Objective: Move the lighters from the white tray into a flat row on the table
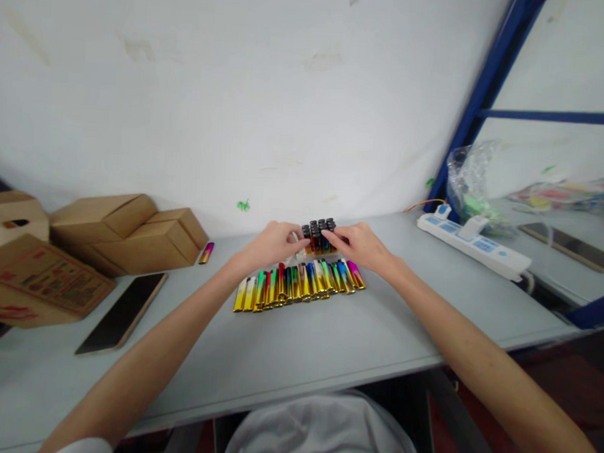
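Now both hands meet at a small cluster of upright lighters (319, 235) standing on the tabletop (327, 348) close to the white wall. The left hand (268, 246) presses its fingertips against the cluster's left side, and the right hand (362, 246) closes on its right side, so the cluster is pinched between them. Just in front of the cluster lies a row of colourful lighters (299, 285), flat and side by side. Well to the left of the cluster sit cardboard boxes (126, 232), with a single lighter (206, 252) beside them and a dark phone (123, 312) nearer the table edge. To the right of the cluster lies a white power strip (474, 245).
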Available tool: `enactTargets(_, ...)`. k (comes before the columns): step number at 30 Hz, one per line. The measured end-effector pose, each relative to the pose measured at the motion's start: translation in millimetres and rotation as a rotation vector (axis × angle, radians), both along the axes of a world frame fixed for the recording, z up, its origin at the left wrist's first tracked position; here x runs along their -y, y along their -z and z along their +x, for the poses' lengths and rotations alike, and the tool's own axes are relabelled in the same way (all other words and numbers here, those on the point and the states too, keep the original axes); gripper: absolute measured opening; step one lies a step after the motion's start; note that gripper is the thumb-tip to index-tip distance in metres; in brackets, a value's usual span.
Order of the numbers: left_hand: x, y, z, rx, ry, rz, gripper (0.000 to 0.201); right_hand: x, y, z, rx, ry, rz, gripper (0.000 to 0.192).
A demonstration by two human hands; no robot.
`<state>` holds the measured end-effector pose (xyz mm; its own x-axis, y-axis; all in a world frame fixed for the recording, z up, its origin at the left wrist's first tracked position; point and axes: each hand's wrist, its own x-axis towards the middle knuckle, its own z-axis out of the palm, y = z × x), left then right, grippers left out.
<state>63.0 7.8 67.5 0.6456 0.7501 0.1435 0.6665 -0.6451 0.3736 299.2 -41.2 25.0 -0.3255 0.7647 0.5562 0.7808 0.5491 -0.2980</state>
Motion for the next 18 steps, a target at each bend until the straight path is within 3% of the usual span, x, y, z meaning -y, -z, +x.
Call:
enactTargets(3, -18, 1.8, -4, 0.062, -0.104, 0.07, 0.036, 1, -2.3, 0, -0.013, 0.009, 0.007, 0.056)
enactTargets(7, -41, 10.6, -4, 0.04, -0.026, -0.049, 0.079, 0, -2.9, 3, -0.042, 0.017, 0.012, 0.056)
enactTargets(9, -49, 15.0, -1, 0.059, -0.013, -0.081, 0.089, -1, -1.9, 5, -0.042, 0.023, 0.006, 0.055)
enactTargets(13, -54, 17.8, 8, 0.085, 0.043, -0.187, 0.072, -4, -0.1, 8, -0.028, 0.032, -0.001, 0.055)
enactTargets(18, -54, 15.4, 15, 0.017, 0.072, -0.099, 0.05, -4, 0.3, 10, -0.027, 0.024, 0.008, 0.054)
